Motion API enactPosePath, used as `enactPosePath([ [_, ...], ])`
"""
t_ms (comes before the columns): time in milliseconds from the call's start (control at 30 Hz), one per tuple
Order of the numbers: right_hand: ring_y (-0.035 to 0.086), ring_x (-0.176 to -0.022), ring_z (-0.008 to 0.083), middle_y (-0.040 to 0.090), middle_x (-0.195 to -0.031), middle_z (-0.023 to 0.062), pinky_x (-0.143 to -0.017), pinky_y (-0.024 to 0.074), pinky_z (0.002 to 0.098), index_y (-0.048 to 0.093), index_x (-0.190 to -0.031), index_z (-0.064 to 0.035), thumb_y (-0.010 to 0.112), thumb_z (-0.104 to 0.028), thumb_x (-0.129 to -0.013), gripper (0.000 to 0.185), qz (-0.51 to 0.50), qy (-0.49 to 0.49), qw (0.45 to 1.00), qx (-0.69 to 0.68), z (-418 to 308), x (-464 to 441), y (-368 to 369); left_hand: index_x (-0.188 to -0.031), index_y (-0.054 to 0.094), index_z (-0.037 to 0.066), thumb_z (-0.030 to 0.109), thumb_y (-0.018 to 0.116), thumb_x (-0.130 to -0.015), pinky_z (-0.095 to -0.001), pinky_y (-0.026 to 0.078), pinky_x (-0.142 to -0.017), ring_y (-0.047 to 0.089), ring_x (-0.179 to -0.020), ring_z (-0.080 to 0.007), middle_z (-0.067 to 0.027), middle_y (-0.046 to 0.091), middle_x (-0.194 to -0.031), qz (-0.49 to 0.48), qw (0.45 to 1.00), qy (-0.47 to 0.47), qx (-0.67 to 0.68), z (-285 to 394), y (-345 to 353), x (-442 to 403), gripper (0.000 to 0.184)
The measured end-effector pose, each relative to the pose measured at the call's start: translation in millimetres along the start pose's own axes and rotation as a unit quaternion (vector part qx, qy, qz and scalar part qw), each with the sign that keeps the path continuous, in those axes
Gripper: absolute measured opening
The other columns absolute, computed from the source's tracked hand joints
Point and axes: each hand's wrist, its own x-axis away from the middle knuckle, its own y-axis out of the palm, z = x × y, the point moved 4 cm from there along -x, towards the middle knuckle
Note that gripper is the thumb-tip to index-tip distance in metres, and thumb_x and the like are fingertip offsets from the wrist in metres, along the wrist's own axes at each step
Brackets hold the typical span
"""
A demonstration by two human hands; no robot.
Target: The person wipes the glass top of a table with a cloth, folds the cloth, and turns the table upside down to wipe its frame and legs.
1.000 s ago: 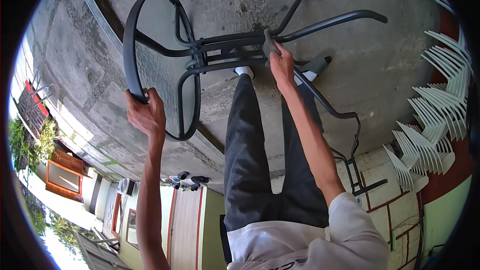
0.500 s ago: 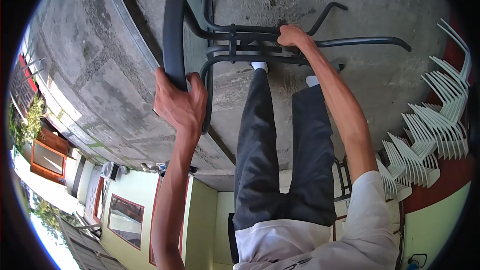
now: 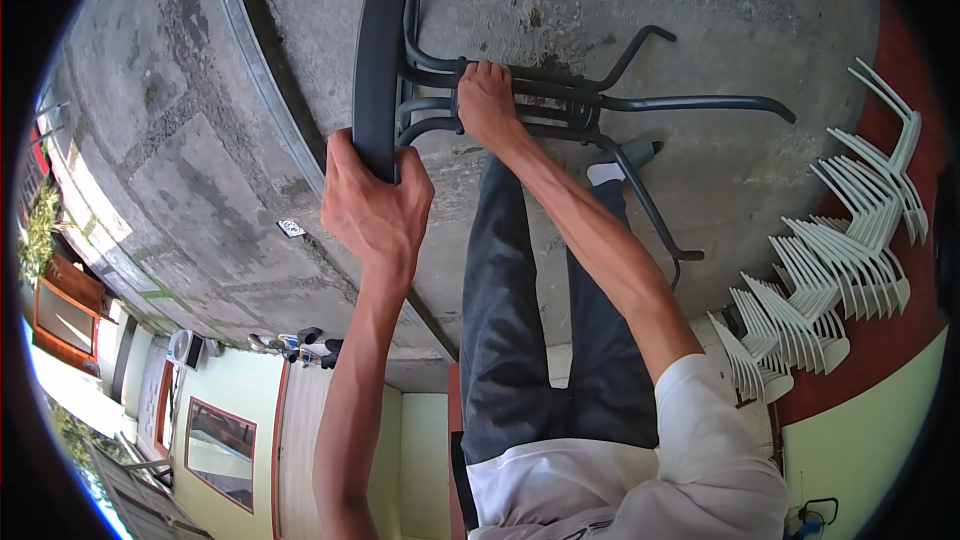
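A small table with a dark-edged top (image 3: 378, 50) and grey tubular metal legs (image 3: 690, 103) is tilted on its side in front of me, its legs pointing right. My left hand (image 3: 375, 205) grips the lower end of the top's rim, thumb on one side and fingers on the other. My right hand (image 3: 487, 100) is wrapped round the leg tubes close to the top, by a dark crosspiece. Bent feet spread out at the far end of the legs. The top's face is mostly hidden, as I see it nearly edge-on.
Stacked white chairs (image 3: 850, 250) stand on the right by a red floor strip (image 3: 850, 370). A metal channel (image 3: 265, 60) crosses the grey concrete floor (image 3: 730, 0). My legs (image 3: 505, 290) are just below the table. A light green building (image 3: 240, 370) with a window is at lower left.
My right hand has slid left along the legs, nearer the top. Another bent leg now shows at lower right. The view has shifted slightly; my left hand keeps its hold on the rim.
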Motion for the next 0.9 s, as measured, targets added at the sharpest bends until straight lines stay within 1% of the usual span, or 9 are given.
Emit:
enactPosePath([
  [200,0.055,-0.121,0.0388,0.058,-0.121,0.0230,-0.108,0.0419,0.0452,0.058,-0.123,0.0110,0.054,-0.008,-0.093,0.035,0.216,0.004,0.966,0.143,-10,34,4,-0.090,0.052,0.003,0.019,0.069,-0.075,-0.0515,0.047,-0.065,0.062,-0.073,-0.0432,-0.0179,0.062,-0.078,0.000,0.999,-0.026,-0.019,5,-3,1,0.027],
  [300,0.056,-0.121,0.0381,0.059,-0.120,0.0256,-0.102,0.0474,0.0422,0.054,-0.130,0.0140,0.056,-0.007,-0.092,0.043,0.218,-0.040,0.962,0.158,-11,57,4,-0.088,0.050,0.002,0.021,0.067,-0.077,-0.0526,0.047,-0.067,0.063,-0.074,-0.0443,-0.0194,0.062,-0.077,0.014,0.999,-0.016,-0.024,7,-5,2,0.027],
  [367,0.060,-0.115,0.0352,0.060,-0.121,0.0273,-0.095,0.0508,0.0406,0.054,-0.130,0.0143,0.058,-0.007,-0.090,0.046,0.034,-0.052,0.993,-0.100,-4,80,-1,-0.087,0.052,0.002,0.023,0.066,-0.078,-0.0527,0.048,-0.068,0.063,-0.074,-0.0453,-0.0207,0.064,-0.076,0.038,0.998,-0.005,-0.043,6,-3,3,0.027],
  [400,0.062,-0.112,0.0338,0.060,-0.121,0.0282,-0.092,0.0525,0.0398,0.053,-0.131,0.0144,0.060,-0.007,-0.090,0.047,-0.065,-0.058,0.971,-0.224,-2,94,1,-0.086,0.052,0.001,0.024,0.066,-0.078,-0.0527,0.049,-0.069,0.064,-0.074,-0.0458,-0.0214,0.065,-0.076,0.051,0.997,-0.002,-0.054,4,-1,4,0.028],
  [500,0.068,-0.098,0.0281,0.063,-0.111,0.0269,-0.083,0.0540,0.0363,0.058,-0.123,0.0123,0.063,-0.007,-0.086,0.042,0.055,-0.134,0.957,-0.251,16,154,65,-0.087,0.058,0.002,0.029,0.065,-0.079,-0.0519,0.051,-0.073,0.066,-0.077,-0.0473,-0.0245,0.067,-0.077,0.052,0.995,-0.018,-0.082,4,-1,7,0.030],
  [600,0.068,-0.091,0.0228,0.068,-0.101,0.0175,-0.081,0.0532,0.0340,0.064,-0.108,0.0043,0.068,-0.009,-0.083,0.029,-0.258,0.050,0.809,-0.527,55,210,61,-0.089,0.063,0.002,0.035,0.064,-0.079,-0.0524,0.052,-0.076,0.067,-0.080,-0.0480,-0.0266,0.068,-0.078,0.067,0.992,-0.021,-0.103,4,-1,7,0.034],
  [700,0.068,-0.092,0.0188,0.070,-0.101,0.0102,-0.081,0.0521,0.0305,0.067,-0.108,-0.0004,0.074,-0.011,-0.081,0.030,-0.273,0.212,0.559,-0.754,86,262,74,-0.084,0.061,0.000,0.037,0.063,-0.082,-0.0507,0.050,-0.071,0.064,-0.074,-0.0490,-0.0257,0.064,-0.072,0.092,0.990,0.009,-0.105,0,1,9,0.037],
  [833,0.067,-0.100,0.0157,0.070,-0.109,0.0069,-0.085,0.0525,0.0301,0.066,-0.115,-0.0011,0.074,-0.007,-0.087,0.030,-0.232,0.220,0.452,-0.833,108,264,58,-0.084,0.062,0.000,0.041,0.063,-0.082,-0.0509,0.050,-0.072,0.066,-0.077,-0.0477,-0.0261,0.066,-0.075,0.079,0.991,0.005,-0.109,-2,2,7,0.041],
  [900,0.066,-0.103,0.0148,0.069,-0.113,0.0070,-0.089,0.0518,0.0302,0.065,-0.120,0.0000,0.067,-0.006,-0.092,0.029,-0.200,0.183,0.445,-0.854,116,246,42,-0.085,0.063,0.001,0.041,0.063,-0.081,-0.0507,0.050,-0.073,0.065,-0.077,-0.0475,-0.0253,0.066,-0.075,0.076,0.991,0.002,-0.109,1,1,7,0.040],
])
